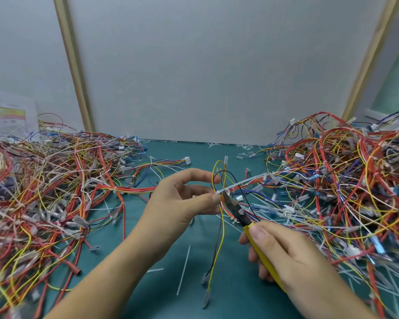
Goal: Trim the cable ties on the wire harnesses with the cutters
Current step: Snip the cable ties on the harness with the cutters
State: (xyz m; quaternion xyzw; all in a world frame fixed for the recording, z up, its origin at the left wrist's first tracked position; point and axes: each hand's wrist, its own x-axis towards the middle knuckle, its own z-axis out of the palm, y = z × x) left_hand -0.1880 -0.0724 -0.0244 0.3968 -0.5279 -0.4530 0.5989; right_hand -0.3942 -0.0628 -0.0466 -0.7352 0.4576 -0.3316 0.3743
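Left hand [184, 199] pinched harness [219, 236] beside cable tie [242, 183]; right hand [286, 254] gripped cutters [238, 214], blades at its tail. Judged best: cut flush against head; nick nothing else.

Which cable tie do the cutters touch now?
The tie on the harness that the left hand pinches; its long white tail juts right from the cutters.

We see a dark green table [235, 300] in the lower middle of the frame. Behind it stands a grey wall [205, 65] with a beige strip [72, 65] at the left and another beige strip [369, 58] at the right. At the left edge lies a clear bag [7, 116] with a coloured label.
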